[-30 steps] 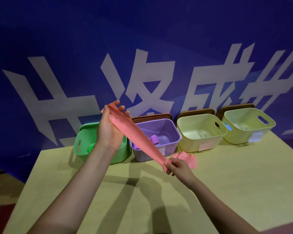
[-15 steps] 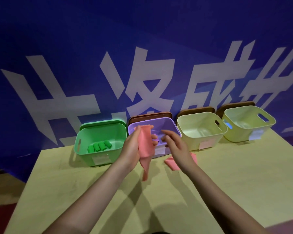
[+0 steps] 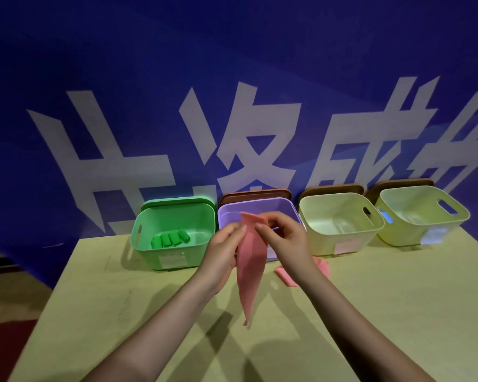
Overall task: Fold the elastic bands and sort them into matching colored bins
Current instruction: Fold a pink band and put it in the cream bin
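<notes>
Head view. The left hand [image 3: 223, 252] and the right hand [image 3: 283, 238] both pinch the top edge of a long pink elastic band [image 3: 251, 260]. The band hangs doubled from the fingertips, in the air above the middle of the yellow-green table [image 3: 398, 312], and tapers to a point below. Judged from this, the fold is only partly made.

Four open plastic bins stand in a row along the far edge of the table. The green plastic bin [image 3: 174, 232], nearest the far left corner, holds four rolled green bands [image 3: 170, 239]; that colour looks sorted. The purple plastic bin [image 3: 260, 208] stands just behind the hands, and its contents are hidden. The cream plastic bin [image 3: 340, 224] and the pale yellow-green plastic bin [image 3: 422, 216], toward the far right corner, show no bands inside.

More loose pink band material [image 3: 287, 275] lies on the table just in front of the purple and cream bins, partly hidden by the right forearm. It remains unsorted. No pink bin is visible, so the destination for pink cannot be told.
</notes>
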The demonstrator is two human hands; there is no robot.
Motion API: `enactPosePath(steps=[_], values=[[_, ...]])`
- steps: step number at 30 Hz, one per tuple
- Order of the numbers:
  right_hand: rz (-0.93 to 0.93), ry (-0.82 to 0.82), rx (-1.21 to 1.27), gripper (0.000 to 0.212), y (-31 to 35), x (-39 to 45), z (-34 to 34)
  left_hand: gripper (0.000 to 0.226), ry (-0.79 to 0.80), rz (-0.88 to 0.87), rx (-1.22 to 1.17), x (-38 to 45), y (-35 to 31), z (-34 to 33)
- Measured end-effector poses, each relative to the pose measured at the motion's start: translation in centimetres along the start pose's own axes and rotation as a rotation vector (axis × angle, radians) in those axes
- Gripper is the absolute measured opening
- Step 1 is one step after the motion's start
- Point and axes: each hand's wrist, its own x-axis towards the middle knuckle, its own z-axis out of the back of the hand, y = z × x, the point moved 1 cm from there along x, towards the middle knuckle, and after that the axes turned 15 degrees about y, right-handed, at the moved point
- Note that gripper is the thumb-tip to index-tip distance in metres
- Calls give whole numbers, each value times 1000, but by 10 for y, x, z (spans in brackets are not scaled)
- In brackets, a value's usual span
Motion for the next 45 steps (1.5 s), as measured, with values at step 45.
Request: enactPosePath(steps=[45], values=[[-92,61,-101,15,-5,1,1,12,-61,-131,175,7,5,6]])
